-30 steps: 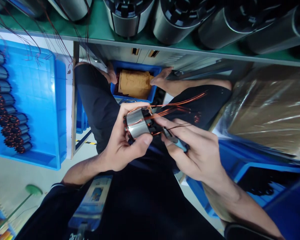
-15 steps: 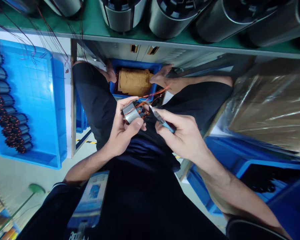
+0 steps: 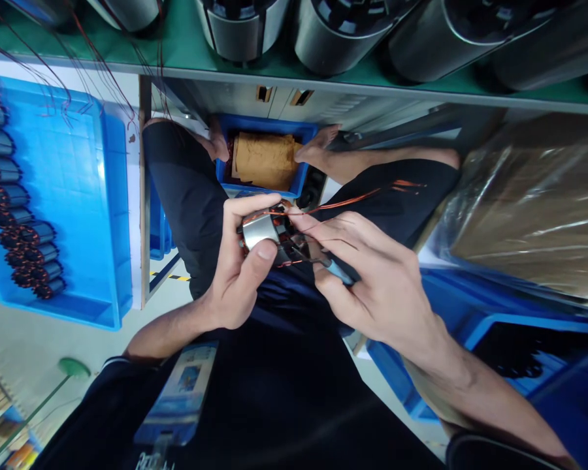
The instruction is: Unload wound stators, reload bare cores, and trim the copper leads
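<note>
Swung leads (image 3: 367, 195) out right, tool (image 3: 340, 271) in at stator (image 3: 259, 234)

Held tool just off stator 0.5 s ago; now right at its black slotted end, contact not clear. Rolled stator slightly too, by the look: leads gone from across silver face to upper edge. Suggests close work at wire end, 2 hands on 1 part.

Keeping stator above lap (image 3: 298, 287), firm in left hand (image 3: 232, 274): thumb on steel, fingers wrapped round far side. Gripping tool in right hand (image 3: 379, 274), curled round blue handle, fingertips by root of leads; can't tell if pinching any. Can't tell jaw gap either.

Short cylinder, smooth bright steel; end piece matt black, maybe plastic. Thin coppery leads, bunched, splayed at tips. More stators (image 3: 36, 233) in blue bin (image 3: 85, 215) at left, packed in rows, copper windings showing. Bigger steel cylinders (image 3: 323, 49) on green bench (image 3: 179, 46) above, black slotted tops. Brown stack (image 3: 529, 222) at right under crinkled clear film (image 3: 470, 179).
</note>
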`<state>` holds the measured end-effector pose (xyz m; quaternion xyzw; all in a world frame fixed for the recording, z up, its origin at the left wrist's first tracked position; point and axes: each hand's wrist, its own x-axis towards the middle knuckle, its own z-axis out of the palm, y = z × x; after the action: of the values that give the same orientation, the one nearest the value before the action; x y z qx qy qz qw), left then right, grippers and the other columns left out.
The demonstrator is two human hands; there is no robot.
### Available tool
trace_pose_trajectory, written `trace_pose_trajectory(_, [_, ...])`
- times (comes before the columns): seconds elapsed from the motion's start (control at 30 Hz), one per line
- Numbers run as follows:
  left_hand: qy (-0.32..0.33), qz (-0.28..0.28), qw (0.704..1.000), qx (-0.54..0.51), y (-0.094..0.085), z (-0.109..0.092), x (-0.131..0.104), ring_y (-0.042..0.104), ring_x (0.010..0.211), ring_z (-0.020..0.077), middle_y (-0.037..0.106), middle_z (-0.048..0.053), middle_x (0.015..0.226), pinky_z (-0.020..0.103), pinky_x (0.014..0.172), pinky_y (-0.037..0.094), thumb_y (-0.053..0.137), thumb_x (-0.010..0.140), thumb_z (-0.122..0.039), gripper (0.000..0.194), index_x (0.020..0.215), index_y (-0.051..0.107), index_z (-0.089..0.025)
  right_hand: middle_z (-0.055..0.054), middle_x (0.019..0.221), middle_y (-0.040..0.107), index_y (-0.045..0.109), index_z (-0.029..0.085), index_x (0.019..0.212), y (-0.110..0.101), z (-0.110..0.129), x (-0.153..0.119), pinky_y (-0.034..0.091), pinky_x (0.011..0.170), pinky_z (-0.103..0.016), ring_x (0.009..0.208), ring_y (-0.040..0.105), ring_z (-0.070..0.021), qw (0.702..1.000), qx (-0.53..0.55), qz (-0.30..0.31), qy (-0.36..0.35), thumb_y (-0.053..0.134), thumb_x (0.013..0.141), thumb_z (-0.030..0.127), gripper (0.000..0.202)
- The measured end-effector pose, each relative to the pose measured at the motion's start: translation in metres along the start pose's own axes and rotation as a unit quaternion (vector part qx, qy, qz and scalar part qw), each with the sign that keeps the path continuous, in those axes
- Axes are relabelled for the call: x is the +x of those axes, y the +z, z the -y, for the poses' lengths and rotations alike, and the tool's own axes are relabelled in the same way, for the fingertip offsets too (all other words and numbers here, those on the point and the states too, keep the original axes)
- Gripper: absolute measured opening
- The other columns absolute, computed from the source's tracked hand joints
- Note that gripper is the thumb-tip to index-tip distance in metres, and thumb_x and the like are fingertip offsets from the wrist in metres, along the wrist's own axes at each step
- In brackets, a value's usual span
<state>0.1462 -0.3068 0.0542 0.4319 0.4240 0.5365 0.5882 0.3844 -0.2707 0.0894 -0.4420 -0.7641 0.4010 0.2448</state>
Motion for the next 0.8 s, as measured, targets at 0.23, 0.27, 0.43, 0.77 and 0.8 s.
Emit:
trace_pose_trajectory(0.23, [0.0, -0.009, 1.0, 0.009, 0.003, -0.0025, -0.0023, 0.082, 0.126, 0.0262, 0.076, 0.012, 0.155, 0.043, 0.109, 0.077, 0.065, 0.134, -0.048, 0.049, 0.181, 0.069, -0.035, -0.005, 0.123, 0.082, 0.063, 0.045, 0.194, 0.0022, 0.002, -0.0018, 0.077, 0.103, -0.046, 0.104, 0.082, -0.027, 1.0, 0.001, -0.001, 0.001, 0.071, 0.108, 0.004, 0.096])
trace_pose_trajectory(0.27, [0.003, -0.019, 1.0, 0.018, 0.003, -0.0025, -0.0024, 0.082, 0.131, 0.0283, 0.077, 0.012, 0.155, 0.047, 0.116, 0.076, 0.065, 0.134, -0.05, 0.048, 0.179, 0.069, -0.034, -0.005, 0.122, 0.081, 0.063, 0.044, 0.195, 0.0024, 0.0008, -0.002, 0.077, 0.104, -0.047, 0.105, 0.082, -0.0276, 1.0, -0.001, -0.002, 0.0, 0.07, 0.108, 0.005, 0.095])
trace_pose_trajectory(0.43, [0.0, -0.017, 1.0, 0.003, 0.0025, -0.0016, -0.0053, 0.08, 0.136, 0.0294, 0.076, 0.012, 0.157, 0.047, 0.12, 0.071, 0.066, 0.133, -0.049, 0.05, 0.181, 0.069, -0.035, -0.008, 0.132, 0.083, 0.063, 0.039, 0.195, 0.0019, -0.002, -0.0015, 0.075, 0.111, -0.051, 0.118, 0.082, -0.0311, 1.0, -0.018, -0.006, -0.009, 0.071, 0.107, 0.006, 0.094])
trace_pose_trajectory(0.77, [0.032, 0.004, 0.999, 0.006, 0.0045, 0.0023, -0.0067, 0.077, 0.137, 0.0274, 0.075, 0.013, 0.159, 0.045, 0.124, 0.068, 0.069, 0.129, -0.04, 0.056, 0.184, 0.065, -0.03, 0.0, 0.126, 0.095, 0.074, 0.038, 0.184, -0.0004, 0.0062, 0.0023, 0.079, 0.098, -0.036, 0.097, 0.09, -0.0222, 1.0, 0.0, -0.015, -0.025, 0.073, 0.105, 0.001, 0.087])
trace_pose_trajectory(0.8, [0.038, 0.005, 0.999, -0.003, 0.0043, 0.0034, -0.0067, 0.076, 0.141, 0.0272, 0.075, 0.013, 0.16, 0.044, 0.127, 0.067, 0.071, 0.128, -0.038, 0.057, 0.184, 0.064, -0.03, 0.0, 0.125, 0.096, 0.076, 0.039, 0.182, 0.0001, 0.0046, 0.002, 0.08, 0.097, -0.035, 0.097, 0.091, -0.0222, 1.0, 0.009, -0.012, -0.022, 0.074, 0.105, 0.003, 0.085])
